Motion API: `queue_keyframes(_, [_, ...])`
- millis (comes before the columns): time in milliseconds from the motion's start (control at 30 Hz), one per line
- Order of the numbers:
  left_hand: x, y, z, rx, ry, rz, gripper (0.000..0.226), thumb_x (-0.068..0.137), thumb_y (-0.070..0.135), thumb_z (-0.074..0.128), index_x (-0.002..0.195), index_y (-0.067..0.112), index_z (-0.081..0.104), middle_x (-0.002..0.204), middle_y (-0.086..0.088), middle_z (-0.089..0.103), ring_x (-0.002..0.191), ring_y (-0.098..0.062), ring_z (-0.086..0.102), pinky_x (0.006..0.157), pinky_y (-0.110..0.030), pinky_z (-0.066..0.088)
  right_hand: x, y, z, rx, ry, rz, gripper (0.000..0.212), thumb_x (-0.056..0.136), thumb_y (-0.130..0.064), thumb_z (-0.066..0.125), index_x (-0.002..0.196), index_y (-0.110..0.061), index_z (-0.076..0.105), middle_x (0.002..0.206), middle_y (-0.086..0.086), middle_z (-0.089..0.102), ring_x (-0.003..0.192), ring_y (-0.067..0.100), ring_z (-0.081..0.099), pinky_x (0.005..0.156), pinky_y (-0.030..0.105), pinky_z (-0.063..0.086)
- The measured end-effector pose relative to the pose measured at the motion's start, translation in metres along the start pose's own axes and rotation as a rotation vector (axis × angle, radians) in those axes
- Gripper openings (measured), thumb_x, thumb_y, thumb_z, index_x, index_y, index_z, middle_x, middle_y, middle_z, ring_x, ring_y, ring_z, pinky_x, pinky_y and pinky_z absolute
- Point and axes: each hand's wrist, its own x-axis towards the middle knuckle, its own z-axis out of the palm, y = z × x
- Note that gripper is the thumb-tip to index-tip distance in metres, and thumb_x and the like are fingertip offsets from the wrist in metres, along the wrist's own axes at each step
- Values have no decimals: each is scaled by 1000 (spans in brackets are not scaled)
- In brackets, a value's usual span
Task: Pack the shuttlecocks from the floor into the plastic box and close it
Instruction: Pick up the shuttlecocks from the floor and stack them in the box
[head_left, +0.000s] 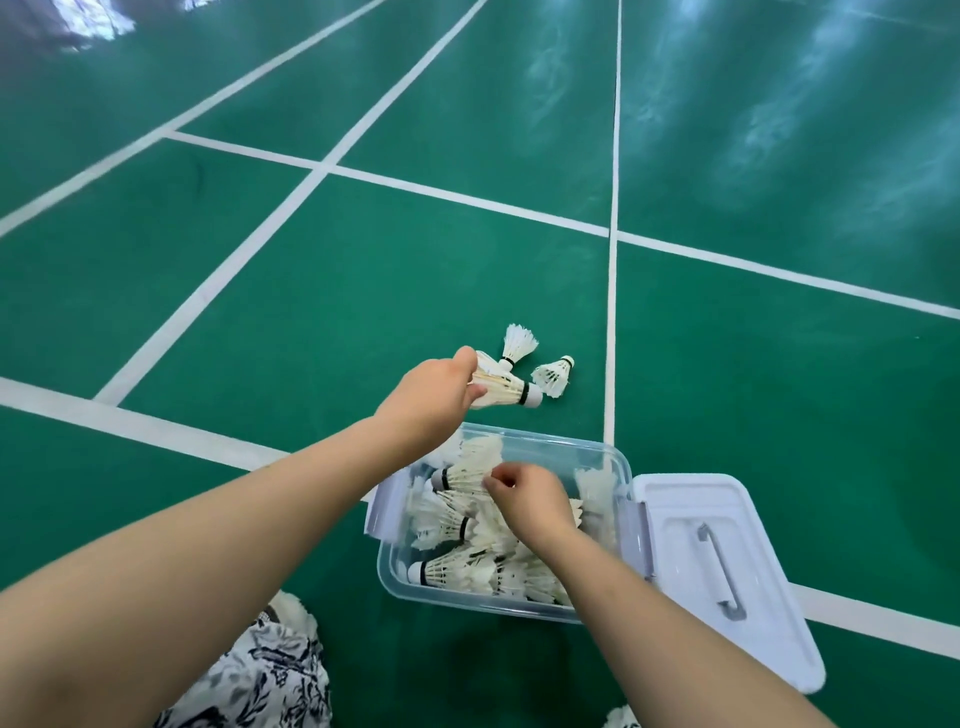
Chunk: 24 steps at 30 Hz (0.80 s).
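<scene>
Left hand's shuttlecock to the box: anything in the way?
Nothing between the held shuttlecock and the plastic box but the right hand, inside over the packed shuttlecocks. The lid lies off to the right.

The green floor (260, 312) is smooth with a glossy sheen at the top of the frame, the box (545, 441) is clear shiny plastic, its lid (675, 499) opaque pale plastic, the shuttlecocks (457, 566) white feather, and the lower-left cloth (260, 675) matt print.

Mid-frame, the left hand (435, 401) grips a shuttlecock (506, 396) above the open plastic box (475, 607), where the right hand (531, 501) curls.
</scene>
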Motion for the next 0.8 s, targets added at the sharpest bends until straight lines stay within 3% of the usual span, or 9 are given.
queue_keyframes(100, [4, 1, 5, -21, 0, 21, 17, 96, 24, 41, 91, 10, 34, 59, 0, 39, 66, -29, 43, 61, -34, 32, 9, 3, 11, -55, -18, 2, 21, 92, -31, 52, 78, -25, 67, 75, 0, 60, 75, 20, 54, 60, 26, 37])
queue_keyframes(200, [8, 3, 8, -51, 3, 38, 19, 96, 24, 41, 96, 5, 39, 58, 2, 37, 64, -30, 44, 60, -34, 33, 17, 5, 20, -103, -43, -12, 27, 91, -29, 51, 68, -23, 64, 79, 3, 66, 80, 24, 59, 67, 28, 44])
queue_keyframes(333, [10, 4, 13, -85, 23, 42, 22, 96, 24, 42, 101, 2, 42, 59, 1, 38, 62, -28, 42, 60, -33, 31, 27, 2, 27, -143, -34, 9, 24, 92, -34, 52, 99, -22, 72, 104, 5, 72, 98, 27, 63, 81, 30, 47])
queue_keyframes(533, [9, -2, 20, -88, 19, 33, 20, 97, 26, 42, 97, 5, 40, 64, -5, 44, 65, -28, 42, 60, -34, 32, 31, 2, 32, -191, -51, 20, 27, 92, -36, 51, 106, -23, 70, 113, 4, 70, 105, 27, 62, 87, 33, 48])
queue_keyframes(700, [5, -5, 23, -77, 6, 18, 19, 97, 26, 42, 91, 11, 33, 60, 2, 37, 67, -28, 41, 62, -33, 30, 26, -1, 24, 20, -14, 36, 39, 85, -52, 55, 112, -24, 62, 109, 0, 65, 101, 22, 60, 82, 33, 47])
queue_keyframes(800, [3, -2, 21, -92, 4, -4, 19, 96, 26, 43, 90, 11, 32, 61, 1, 38, 69, -28, 41, 63, -34, 31, 21, -6, 17, 175, 137, 7, 41, 83, -44, 60, 117, -22, 55, 116, 0, 56, 112, 20, 52, 96, 39, 43])
